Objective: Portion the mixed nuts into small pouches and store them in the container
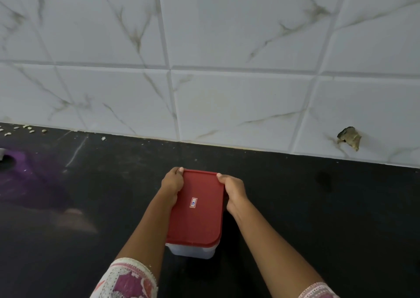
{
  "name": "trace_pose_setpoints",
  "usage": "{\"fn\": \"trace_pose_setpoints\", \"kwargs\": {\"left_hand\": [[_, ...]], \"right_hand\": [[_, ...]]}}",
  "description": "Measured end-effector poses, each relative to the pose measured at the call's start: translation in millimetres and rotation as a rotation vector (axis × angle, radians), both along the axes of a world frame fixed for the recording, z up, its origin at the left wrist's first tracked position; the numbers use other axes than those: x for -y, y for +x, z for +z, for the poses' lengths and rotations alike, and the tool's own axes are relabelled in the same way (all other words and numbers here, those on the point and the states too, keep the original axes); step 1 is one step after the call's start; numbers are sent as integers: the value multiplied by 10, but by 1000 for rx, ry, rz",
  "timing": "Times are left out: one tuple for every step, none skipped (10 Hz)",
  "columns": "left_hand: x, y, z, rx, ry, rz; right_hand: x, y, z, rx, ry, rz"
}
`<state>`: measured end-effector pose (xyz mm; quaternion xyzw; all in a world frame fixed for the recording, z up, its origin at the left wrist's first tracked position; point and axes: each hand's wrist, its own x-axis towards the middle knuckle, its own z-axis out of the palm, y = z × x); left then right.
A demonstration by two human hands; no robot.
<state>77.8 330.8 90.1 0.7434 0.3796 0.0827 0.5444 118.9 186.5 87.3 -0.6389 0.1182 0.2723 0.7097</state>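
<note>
On the counter (318, 206), one red-lidded container (197, 220); left hand (172, 184), right hand (234, 192) clasping.

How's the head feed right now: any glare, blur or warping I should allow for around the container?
Head view: the lid, left hand and right hand are sharp and evenly lit, without glare; wide-angle warping bends the tile joints toward the frame edges; the black counter carries a purple sheen and a pale blurred reflection at left; the nuts at far left are small and soft.
</note>
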Motion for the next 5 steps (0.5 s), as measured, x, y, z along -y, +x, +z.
{"fn": "trace_pose_setpoints", "kwargs": {"left_hand": [[12,10,-5,-21,85,12],[67,-46,3,-92,229,5],[180,-120,43,-161,419,-1],[256,-186,72,-90,643,32],[257,-184,62,5,869,18]], "right_hand": [[-14,15,-17,16,-3,-4],[-1,-42,15,110,-88,46],[37,-85,6,214,-150,92],[111,-124,28,241,-131,154],[189,-150,49,275,-174,151]]}}
